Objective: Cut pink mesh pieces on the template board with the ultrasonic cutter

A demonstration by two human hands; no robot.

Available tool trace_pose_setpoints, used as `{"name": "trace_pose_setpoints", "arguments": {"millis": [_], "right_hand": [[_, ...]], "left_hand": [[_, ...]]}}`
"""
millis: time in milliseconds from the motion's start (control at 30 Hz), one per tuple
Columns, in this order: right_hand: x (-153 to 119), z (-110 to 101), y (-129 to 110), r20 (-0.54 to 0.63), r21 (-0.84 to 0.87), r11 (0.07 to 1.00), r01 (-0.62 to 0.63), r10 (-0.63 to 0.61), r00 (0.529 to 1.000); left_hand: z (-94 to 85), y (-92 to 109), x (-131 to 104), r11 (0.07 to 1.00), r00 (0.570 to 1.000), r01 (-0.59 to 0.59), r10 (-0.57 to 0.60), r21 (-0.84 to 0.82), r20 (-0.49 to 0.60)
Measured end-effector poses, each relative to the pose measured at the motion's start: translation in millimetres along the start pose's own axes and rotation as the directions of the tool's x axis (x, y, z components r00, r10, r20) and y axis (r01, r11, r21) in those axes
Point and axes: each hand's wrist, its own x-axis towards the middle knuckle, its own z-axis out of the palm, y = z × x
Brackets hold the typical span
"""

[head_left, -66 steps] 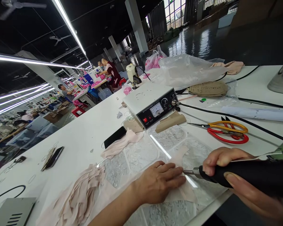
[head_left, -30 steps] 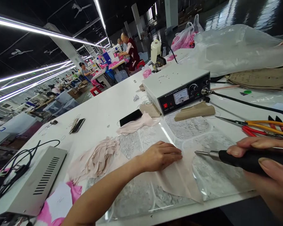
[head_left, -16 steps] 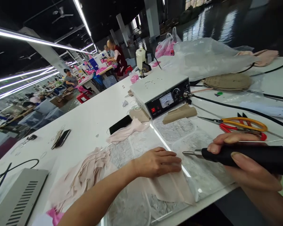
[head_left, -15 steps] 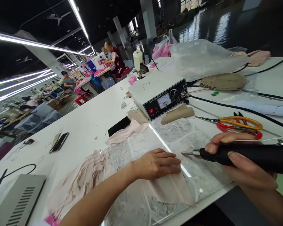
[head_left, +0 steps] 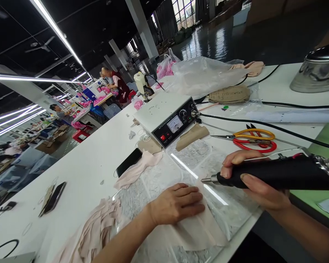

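Observation:
My left hand (head_left: pixel 177 204) lies flat, fingers stretched, on a pale pink fabric piece (head_left: pixel 200 233) spread over a clear, scratched sheet (head_left: pixel 159 179). My right hand (head_left: pixel 259 180) is wrapped round a thick black handheld tool (head_left: pixel 279 173). Its metal tip points left and sits just right of my left fingertips, at the fabric's edge. Whether the tip touches the fabric, I cannot tell. A stack of pink fabric pieces (head_left: pixel 98 226) lies left of my left forearm. Behind the sheet stands a control box (head_left: pixel 175 124) with a dial and a red switch.
Orange-handled scissors (head_left: pixel 259 133) and red-handled pliers (head_left: pixel 263 146) lie beyond my right hand. A black cable (head_left: pixel 263 126) crosses the right side. Two phones (head_left: pixel 128 162) (head_left: pixel 53 199), tan templates (head_left: pixel 229 94) and a plastic bag (head_left: pixel 205 75) rest on the table. People sit farther back.
The view has turned to the right, bringing a glass-like container and green surface into sight. Both hands keep much the same pose, the tool tip still close to my left fingertips.

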Motion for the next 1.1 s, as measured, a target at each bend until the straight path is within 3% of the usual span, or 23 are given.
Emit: {"name": "trace_pose_setpoints", "arguments": {"millis": [1100], "right_hand": [[2.6,2.3,3.5,0.014,-0.007,1.0,-0.002,0.003,1.0]], "left_hand": [[-2.8,-3.3,5.1,0.997,0.997,-0.072,0.071,-0.005,-0.039]]}}
